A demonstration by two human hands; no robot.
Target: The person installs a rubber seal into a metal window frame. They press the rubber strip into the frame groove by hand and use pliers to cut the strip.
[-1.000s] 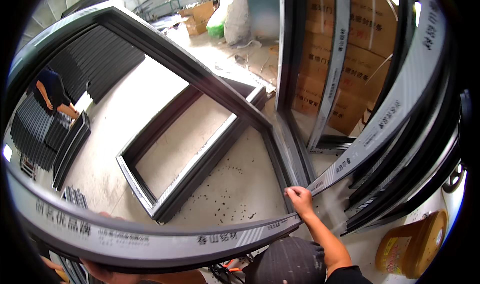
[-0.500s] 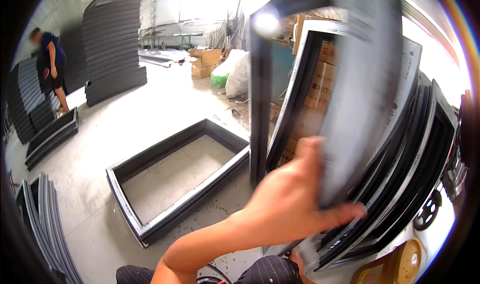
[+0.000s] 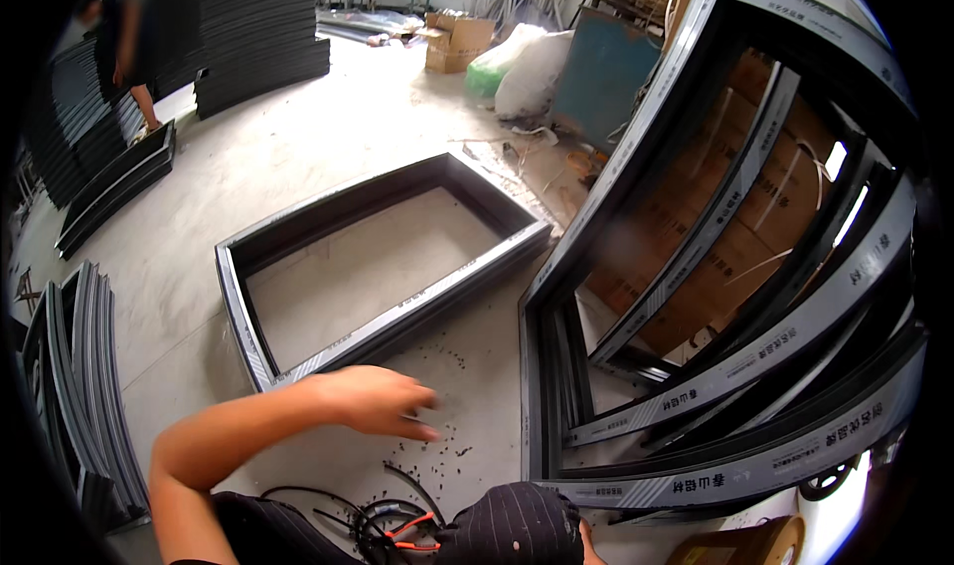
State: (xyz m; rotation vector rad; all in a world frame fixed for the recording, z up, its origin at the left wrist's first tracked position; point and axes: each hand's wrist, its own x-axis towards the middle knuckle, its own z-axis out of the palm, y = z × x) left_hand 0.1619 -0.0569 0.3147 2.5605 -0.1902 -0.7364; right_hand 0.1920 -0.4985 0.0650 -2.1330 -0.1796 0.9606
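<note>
While a co-worker, dark-clothed, stands at the far left among tall stacks of dark ridged profiles, one foot is just by a low dark frame on the pale concrete floor. Nearer, at the left edge, a bundle of long grey profiles stands close together. To its right, a dark rectangular frame, its upper edge faced with a pale printed strip, lies flat on the floor. Just beside its near corner is the person's left hand; the grip is apart and holds nothing. Below lie black cables with orange pieces, and black specks dot the floor. Farther back are an open cardboard box and a whitish sack. Right of the person's pinstriped knee a sliver of the right hand shows, too little to tell its grip. Farther right, a large dark frame with pale printed facing stands tilted, brown cartons seen through its opening. More curved-looking frame members cross behind it. At the lower right are a yellow-brown bucket and a black wheel.
</note>
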